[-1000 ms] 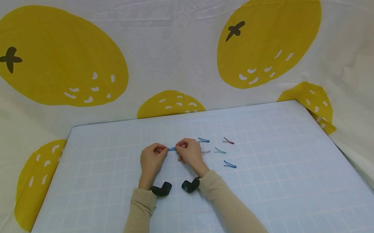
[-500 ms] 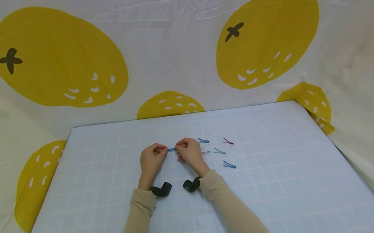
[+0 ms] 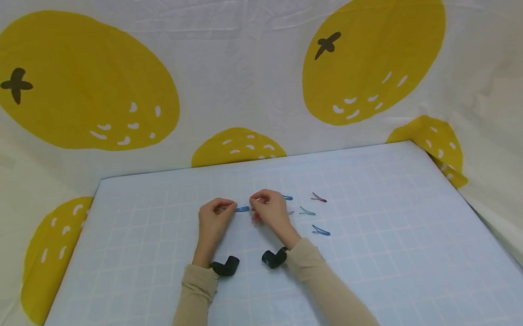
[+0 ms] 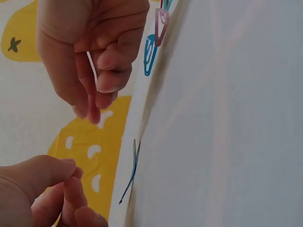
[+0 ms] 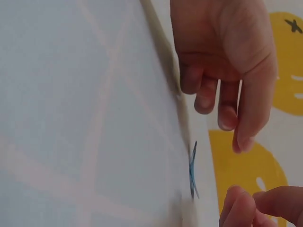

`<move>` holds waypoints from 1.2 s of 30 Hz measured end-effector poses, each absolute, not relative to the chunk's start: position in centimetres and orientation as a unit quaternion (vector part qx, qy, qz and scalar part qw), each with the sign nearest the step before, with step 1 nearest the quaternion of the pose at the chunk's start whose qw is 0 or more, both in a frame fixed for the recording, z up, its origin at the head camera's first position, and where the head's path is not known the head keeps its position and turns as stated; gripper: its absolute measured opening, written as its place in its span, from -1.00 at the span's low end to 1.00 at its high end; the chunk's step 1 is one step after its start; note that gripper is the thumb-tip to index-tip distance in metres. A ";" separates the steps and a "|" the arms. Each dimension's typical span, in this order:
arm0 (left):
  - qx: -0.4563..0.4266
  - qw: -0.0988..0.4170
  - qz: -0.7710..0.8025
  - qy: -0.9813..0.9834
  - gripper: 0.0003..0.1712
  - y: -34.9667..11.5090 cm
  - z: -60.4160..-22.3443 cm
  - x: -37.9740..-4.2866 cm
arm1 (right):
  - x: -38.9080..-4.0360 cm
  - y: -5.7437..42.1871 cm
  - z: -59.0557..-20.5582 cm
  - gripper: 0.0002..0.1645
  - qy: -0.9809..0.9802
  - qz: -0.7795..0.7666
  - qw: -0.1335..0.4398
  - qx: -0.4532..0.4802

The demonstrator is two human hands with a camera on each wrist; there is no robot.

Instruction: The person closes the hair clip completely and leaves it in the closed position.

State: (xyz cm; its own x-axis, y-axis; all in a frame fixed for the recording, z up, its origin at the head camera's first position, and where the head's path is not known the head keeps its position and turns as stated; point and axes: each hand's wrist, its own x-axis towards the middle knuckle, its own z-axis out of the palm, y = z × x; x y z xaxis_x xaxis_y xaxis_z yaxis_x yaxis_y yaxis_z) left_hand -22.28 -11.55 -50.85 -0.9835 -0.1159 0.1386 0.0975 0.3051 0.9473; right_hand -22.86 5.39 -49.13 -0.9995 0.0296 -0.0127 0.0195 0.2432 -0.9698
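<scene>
A blue snap hair clip point(image 3: 243, 209) lies on the table between my two hands. In the left wrist view the same clip point(image 4: 132, 172), seen edge-on, has its two leaves apart. My left hand point(image 3: 216, 219) hovers just left of it, thumb and fingertips close together with nothing visible between them. To its right is my right hand point(image 3: 272, 211), its fingers loosely bent and holding nothing. Both wrist views show a gap between the clip and the fingertips. Behind the right hand, a second blue clip point(image 3: 288, 198) and a pink clip point(image 3: 291, 213) are partly hidden.
Further right lie a red clip point(image 3: 319, 198), a teal clip point(image 3: 307, 211) and another blue clip point(image 3: 321, 230), also with leaves apart. They rest on a pale checked tablecloth point(image 3: 402, 254). A hanging cloth with yellow fruit point(image 3: 82, 82) stands behind the table.
My right hand has let go of the blue clip and shifted right, covering more of the clips behind it. The left hand has moved slightly right and up.
</scene>
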 end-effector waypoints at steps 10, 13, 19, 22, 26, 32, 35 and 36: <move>-0.005 0.066 -0.572 -0.818 -0.87 -10.0 -49.7 -22.0 | -22.3 7.5 -48.5 -0.86 -0.780 0.625 0.028 -0.008; -0.018 0.065 -0.575 -0.815 -0.88 -9.5 -49.6 -21.9 | -22.1 8.2 -48.1 -0.85 -0.779 0.626 0.038 -0.002; -0.041 0.048 -0.588 -0.806 -0.91 -8.3 -49.5 -21.7 | -21.9 10.0 -47.8 -0.85 -0.773 0.631 0.065 0.005; -0.048 0.037 -0.591 -0.804 -0.92 -7.7 -49.5 -21.6 | -22.0 10.9 -47.8 -0.84 -0.773 0.630 0.074 0.012; -0.057 0.022 -0.588 -0.806 -0.93 -6.9 -49.6 -21.5 | -22.1 12.2 -47.8 -0.81 -0.778 0.622 0.085 0.023; -0.075 0.007 -0.592 -0.802 -0.91 -5.6 -49.9 -21.6 | -22.2 13.8 -47.5 -0.80 -0.793 0.600 0.101 0.026; -0.077 -0.004 -0.595 -0.800 -0.89 -5.0 -50.1 -21.5 | -22.1 14.4 -47.5 -0.82 -0.806 0.583 0.098 0.020; -0.076 -0.008 -0.596 -0.799 -0.88 -4.8 -50.2 -21.5 | -22.1 14.5 -47.5 -0.83 -0.812 0.576 0.097 0.018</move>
State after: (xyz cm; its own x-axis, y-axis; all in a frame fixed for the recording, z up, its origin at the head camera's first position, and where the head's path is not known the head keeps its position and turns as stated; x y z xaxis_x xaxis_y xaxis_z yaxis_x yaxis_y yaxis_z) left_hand -21.53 -4.84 -50.19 -0.9882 0.1315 0.0786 0.1128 0.2768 0.9543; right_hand -22.13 14.55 -47.49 -0.9806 0.0828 0.1778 -0.1405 0.3363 -0.9312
